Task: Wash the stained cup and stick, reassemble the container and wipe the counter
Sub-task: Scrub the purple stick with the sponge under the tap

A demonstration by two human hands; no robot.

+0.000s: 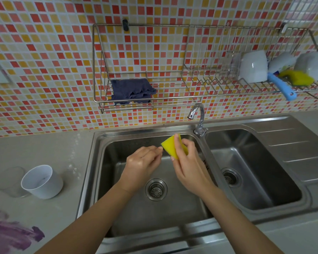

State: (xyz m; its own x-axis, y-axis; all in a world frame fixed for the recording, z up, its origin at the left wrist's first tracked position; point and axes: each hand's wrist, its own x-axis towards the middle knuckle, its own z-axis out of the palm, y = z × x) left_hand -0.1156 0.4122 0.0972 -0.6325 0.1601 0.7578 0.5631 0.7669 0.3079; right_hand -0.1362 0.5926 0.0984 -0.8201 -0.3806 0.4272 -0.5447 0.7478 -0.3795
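I am watching the right grip [185, 162] pinching the yellow foam sponge [168, 145] over the stainless steel sink [99, 162]. The left grip [143, 162] is pressing its fingertips together beside the sponge; I cannot tell whether the stick is lying between them. The white plastic cup [42, 182] is standing on the grey worktop [44, 149], left of the sink. I am judging it light, rigid and slippery when wet, so it is best gripped around its wall.
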